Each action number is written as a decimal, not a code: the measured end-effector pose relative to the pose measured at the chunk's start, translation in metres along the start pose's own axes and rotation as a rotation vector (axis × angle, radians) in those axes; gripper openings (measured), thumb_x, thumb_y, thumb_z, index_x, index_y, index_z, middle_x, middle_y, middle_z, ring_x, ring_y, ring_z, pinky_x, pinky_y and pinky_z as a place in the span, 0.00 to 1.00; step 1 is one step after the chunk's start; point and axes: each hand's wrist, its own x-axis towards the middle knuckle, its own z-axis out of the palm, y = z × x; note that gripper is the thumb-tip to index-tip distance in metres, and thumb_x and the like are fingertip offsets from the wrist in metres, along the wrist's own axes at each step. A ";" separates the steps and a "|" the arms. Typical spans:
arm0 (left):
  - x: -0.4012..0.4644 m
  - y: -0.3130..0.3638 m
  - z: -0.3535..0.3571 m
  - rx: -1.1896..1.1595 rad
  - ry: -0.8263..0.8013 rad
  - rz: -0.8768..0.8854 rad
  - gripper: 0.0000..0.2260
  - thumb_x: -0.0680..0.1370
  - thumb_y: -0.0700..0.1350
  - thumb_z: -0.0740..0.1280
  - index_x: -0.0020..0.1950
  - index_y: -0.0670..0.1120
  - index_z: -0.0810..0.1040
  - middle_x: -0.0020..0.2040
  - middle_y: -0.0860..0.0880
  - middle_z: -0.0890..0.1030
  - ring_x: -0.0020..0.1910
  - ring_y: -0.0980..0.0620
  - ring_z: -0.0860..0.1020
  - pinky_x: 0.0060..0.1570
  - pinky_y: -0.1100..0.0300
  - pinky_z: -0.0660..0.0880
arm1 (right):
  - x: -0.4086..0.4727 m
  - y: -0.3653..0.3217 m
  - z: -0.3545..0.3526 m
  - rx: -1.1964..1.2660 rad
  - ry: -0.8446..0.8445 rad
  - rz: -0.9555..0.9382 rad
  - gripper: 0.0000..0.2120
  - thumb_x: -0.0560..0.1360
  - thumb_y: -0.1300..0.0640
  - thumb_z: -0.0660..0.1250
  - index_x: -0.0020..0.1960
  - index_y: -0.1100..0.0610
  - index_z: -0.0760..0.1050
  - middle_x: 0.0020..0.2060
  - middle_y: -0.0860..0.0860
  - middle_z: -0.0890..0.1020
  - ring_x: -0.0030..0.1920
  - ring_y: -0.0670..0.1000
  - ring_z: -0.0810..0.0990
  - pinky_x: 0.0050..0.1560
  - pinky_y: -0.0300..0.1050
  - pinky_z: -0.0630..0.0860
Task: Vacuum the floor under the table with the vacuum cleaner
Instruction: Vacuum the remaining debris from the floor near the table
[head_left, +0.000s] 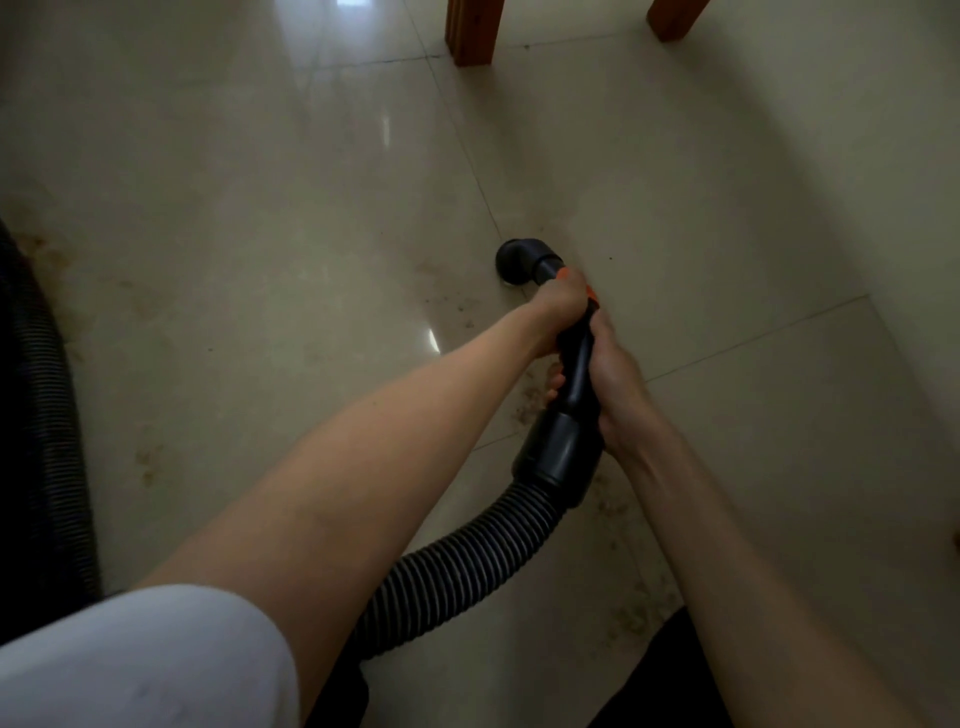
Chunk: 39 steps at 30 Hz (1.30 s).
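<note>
1. Black plastic made up the vacuum wand (576, 364), and you held it with both hands over the pale tiled floor (260, 234).
2. Your left hand (561, 306) was the forward one; its fingers were curled tight around the wand, just behind an orange part (589, 293) of it.
3. Your right hand (615, 384) gripped the wand lower down, fingers wrapped around the tube, close above the wide black collar (561, 447).
4. The two hands were near each other on the same tube, almost touching.
5. The round black nozzle (519, 260) at the bent end of the wand was down at the floor, near a tile joint in the middle of the floor; if it really touched the tiles, I cannot tell.
6. From the collar the ribbed grey hose (457, 561) curved back toward you, under your left forearm.
7. Another part of ribbed hose (47, 415) lay along the left edge of the floor.
8. Two brown wooden legs (472, 31) stood at the far edge of the floor, well apart from the nozzle.
9. Brownish dirt spots (148, 462) were on the tiles at the left and also near your right forearm.
10. A white sleeve (145, 660) covered your left upper arm.
</note>
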 end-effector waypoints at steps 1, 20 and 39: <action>0.001 0.000 0.003 0.003 -0.004 -0.003 0.17 0.83 0.49 0.48 0.44 0.39 0.68 0.37 0.44 0.71 0.34 0.49 0.70 0.36 0.58 0.69 | 0.000 -0.001 -0.002 0.007 0.007 0.002 0.24 0.82 0.42 0.52 0.41 0.61 0.71 0.25 0.53 0.69 0.16 0.47 0.68 0.18 0.34 0.67; 0.036 0.046 0.020 0.046 -0.054 0.005 0.18 0.83 0.49 0.48 0.60 0.37 0.68 0.43 0.42 0.72 0.38 0.48 0.72 0.41 0.57 0.70 | 0.040 -0.043 0.005 0.095 0.040 -0.033 0.26 0.82 0.42 0.52 0.42 0.63 0.72 0.19 0.51 0.70 0.17 0.47 0.69 0.20 0.35 0.68; -0.013 0.006 0.000 -0.010 0.039 -0.031 0.18 0.83 0.51 0.49 0.55 0.38 0.71 0.38 0.45 0.71 0.38 0.48 0.72 0.39 0.57 0.70 | 0.007 -0.008 -0.005 -0.033 -0.090 0.072 0.25 0.81 0.40 0.52 0.43 0.61 0.72 0.20 0.51 0.70 0.17 0.47 0.68 0.18 0.34 0.66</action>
